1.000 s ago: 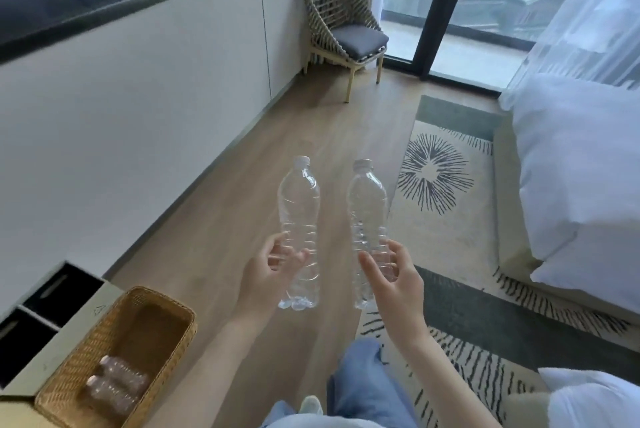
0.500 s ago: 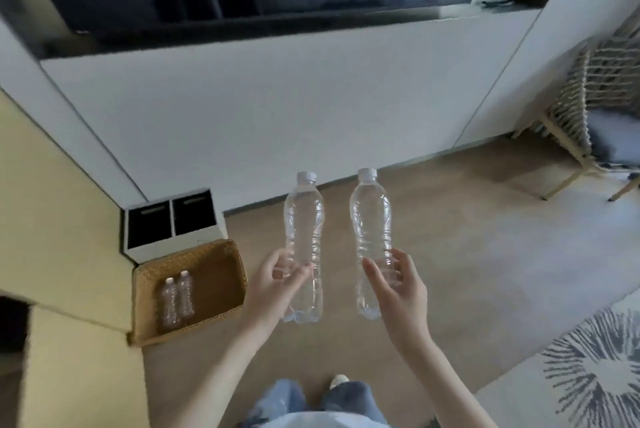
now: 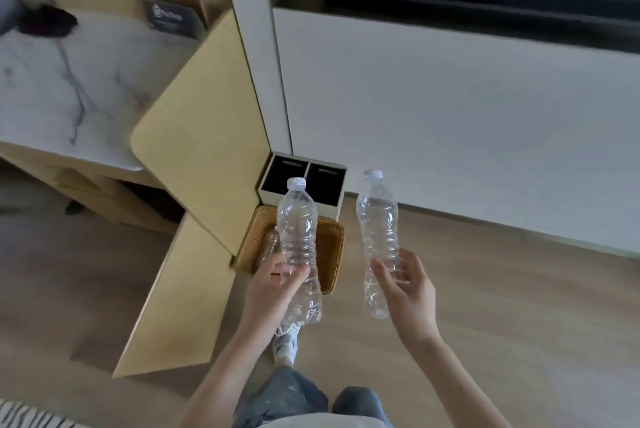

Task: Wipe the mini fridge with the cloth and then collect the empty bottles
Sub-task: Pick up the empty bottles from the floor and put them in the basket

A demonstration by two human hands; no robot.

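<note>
I hold two clear empty plastic bottles with white caps, both upright. My left hand [image 3: 273,289] grips the left bottle [image 3: 298,237] around its lower half, directly over a woven wicker basket [image 3: 332,237] on the floor. My right hand [image 3: 407,284] grips the right bottle [image 3: 377,230], to the right of the basket over bare floor. Inside the basket, other clear bottles [image 3: 272,246] show dimly behind the left bottle. No cloth or mini fridge can be made out.
A white two-slot bin [image 3: 304,182] stands behind the basket against the white wall panel [image 3: 450,123]. An open yellow cabinet door [image 3: 204,137] juts out at left, below a marble counter [image 3: 69,88]. Wooden floor spreads to the right. My legs and a white shoe [image 3: 287,346] are below.
My view has swung left and nearer to the basket. The left bottle, earlier to the right of the basket, now hangs over it. Both hands still hold their bottles.
</note>
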